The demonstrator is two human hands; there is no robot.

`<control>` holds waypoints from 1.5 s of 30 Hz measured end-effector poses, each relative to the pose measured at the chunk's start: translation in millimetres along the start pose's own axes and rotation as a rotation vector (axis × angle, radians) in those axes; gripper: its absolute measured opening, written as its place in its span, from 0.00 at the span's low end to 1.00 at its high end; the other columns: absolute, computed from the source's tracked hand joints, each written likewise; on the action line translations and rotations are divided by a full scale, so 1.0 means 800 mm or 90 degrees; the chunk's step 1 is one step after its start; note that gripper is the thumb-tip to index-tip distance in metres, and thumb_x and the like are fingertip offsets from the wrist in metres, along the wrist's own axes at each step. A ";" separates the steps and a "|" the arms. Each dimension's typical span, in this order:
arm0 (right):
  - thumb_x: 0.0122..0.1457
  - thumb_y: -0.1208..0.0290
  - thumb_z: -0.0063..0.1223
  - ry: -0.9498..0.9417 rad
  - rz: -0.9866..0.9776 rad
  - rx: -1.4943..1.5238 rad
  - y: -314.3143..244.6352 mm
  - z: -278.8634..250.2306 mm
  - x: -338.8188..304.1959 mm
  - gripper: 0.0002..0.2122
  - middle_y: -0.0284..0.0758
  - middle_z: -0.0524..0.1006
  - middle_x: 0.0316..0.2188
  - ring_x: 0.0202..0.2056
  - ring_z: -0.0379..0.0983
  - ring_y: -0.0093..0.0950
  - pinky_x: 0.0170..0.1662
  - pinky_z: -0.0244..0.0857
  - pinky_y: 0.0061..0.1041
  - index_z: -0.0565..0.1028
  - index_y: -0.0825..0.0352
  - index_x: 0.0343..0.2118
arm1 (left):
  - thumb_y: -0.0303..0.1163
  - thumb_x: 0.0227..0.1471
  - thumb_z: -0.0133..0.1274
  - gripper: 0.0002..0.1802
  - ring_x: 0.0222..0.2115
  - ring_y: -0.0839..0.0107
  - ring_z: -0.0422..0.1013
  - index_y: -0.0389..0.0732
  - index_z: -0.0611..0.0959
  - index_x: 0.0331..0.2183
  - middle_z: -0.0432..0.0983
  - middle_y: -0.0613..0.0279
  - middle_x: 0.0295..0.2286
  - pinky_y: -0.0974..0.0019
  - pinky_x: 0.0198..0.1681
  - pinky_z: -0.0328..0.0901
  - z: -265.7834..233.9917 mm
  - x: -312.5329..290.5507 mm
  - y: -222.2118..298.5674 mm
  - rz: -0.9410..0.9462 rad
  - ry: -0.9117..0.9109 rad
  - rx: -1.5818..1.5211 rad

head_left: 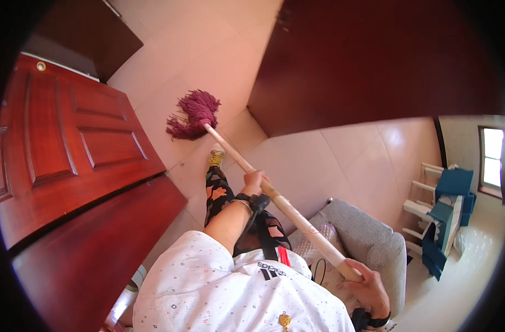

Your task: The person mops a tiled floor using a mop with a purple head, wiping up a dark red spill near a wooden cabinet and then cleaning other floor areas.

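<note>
Left grip (255, 181) and right grip (370, 288) are clasping a pale wooden pole (297, 218), apparently mopping; next, likely steering the eleven-o'clock purple yarn head (198, 110).

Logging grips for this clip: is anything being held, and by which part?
A mop, by its pale handle: the left hand grips it partway along, the right hand at the end away from the purple strands.

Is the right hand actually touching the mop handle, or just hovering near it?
Touching: the head view shows the right hand closed against the near end of the mop handle, with no gap between them.
</note>
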State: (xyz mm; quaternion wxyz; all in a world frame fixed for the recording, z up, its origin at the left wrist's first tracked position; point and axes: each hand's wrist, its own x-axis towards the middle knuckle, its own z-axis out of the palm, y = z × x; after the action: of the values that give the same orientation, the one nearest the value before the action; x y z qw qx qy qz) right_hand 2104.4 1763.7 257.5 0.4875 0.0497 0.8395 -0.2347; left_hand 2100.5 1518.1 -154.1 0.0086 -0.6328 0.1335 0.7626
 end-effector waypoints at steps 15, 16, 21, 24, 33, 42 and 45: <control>0.45 0.74 0.52 0.378 -0.072 0.116 0.086 -0.056 -0.156 0.09 0.30 0.68 0.16 0.12 0.63 0.16 0.11 0.54 0.14 0.72 0.71 0.30 | 0.21 0.42 0.47 0.12 0.19 0.63 0.69 0.33 0.65 0.32 0.67 0.53 0.20 0.57 0.20 0.68 0.046 -0.128 -0.195 -0.164 -0.147 0.043; 0.46 0.74 0.52 0.361 -0.072 0.125 0.079 -0.052 -0.151 0.09 0.30 0.69 0.17 0.12 0.63 0.16 0.11 0.55 0.14 0.71 0.71 0.30 | 0.21 0.42 0.47 0.12 0.19 0.63 0.69 0.33 0.65 0.32 0.67 0.53 0.20 0.57 0.20 0.68 0.039 -0.119 -0.186 -0.168 -0.145 0.040; 0.43 0.79 0.51 0.288 -0.051 0.067 0.033 -0.013 -0.100 0.08 0.31 0.72 0.21 0.20 0.66 0.15 0.22 0.58 0.13 0.74 0.72 0.29 | 0.20 0.39 0.46 0.06 0.16 0.63 0.68 0.32 0.67 0.25 0.66 0.55 0.17 0.57 0.18 0.68 -0.014 -0.081 -0.092 -0.052 -0.120 0.009; 0.44 0.79 0.50 0.261 -0.063 0.092 -0.049 0.032 -0.077 0.05 0.30 0.69 0.17 0.16 0.63 0.15 0.16 0.55 0.14 0.74 0.72 0.25 | 0.20 0.38 0.46 0.06 0.16 0.63 0.67 0.33 0.67 0.24 0.65 0.56 0.17 0.58 0.18 0.66 -0.058 -0.055 -0.027 -0.014 -0.112 -0.028; 0.42 0.78 0.53 0.168 -0.157 -0.070 -0.163 0.119 -0.033 0.05 0.34 0.69 0.18 0.19 0.65 0.20 0.22 0.58 0.17 0.74 0.72 0.25 | 0.21 0.39 0.46 0.09 0.16 0.64 0.66 0.35 0.66 0.28 0.64 0.56 0.19 0.61 0.18 0.65 -0.180 -0.026 0.127 0.054 -0.018 -0.077; 0.40 0.78 0.55 0.202 -0.265 -0.225 -0.202 0.115 -0.058 0.06 0.34 0.70 0.18 0.18 0.65 0.23 0.23 0.58 0.18 0.75 0.71 0.24 | 0.22 0.40 0.48 0.10 0.20 0.66 0.66 0.37 0.66 0.29 0.64 0.59 0.22 0.65 0.25 0.67 -0.207 -0.068 0.112 0.037 -0.065 -0.183; 0.40 0.78 0.56 0.185 -0.247 -0.226 -0.201 0.110 -0.067 0.06 0.35 0.71 0.17 0.18 0.66 0.23 0.23 0.58 0.18 0.75 0.71 0.23 | 0.23 0.41 0.49 0.10 0.22 0.67 0.65 0.38 0.65 0.28 0.63 0.60 0.23 0.65 0.27 0.67 -0.211 -0.077 0.100 0.024 -0.051 -0.194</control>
State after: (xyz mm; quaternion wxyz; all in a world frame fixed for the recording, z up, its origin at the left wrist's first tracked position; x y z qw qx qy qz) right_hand 2152.5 1590.2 321.7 0.3096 -0.1648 0.9221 -0.1634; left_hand 2261.0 1414.3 -106.5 -0.0963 -0.5932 0.0274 0.7988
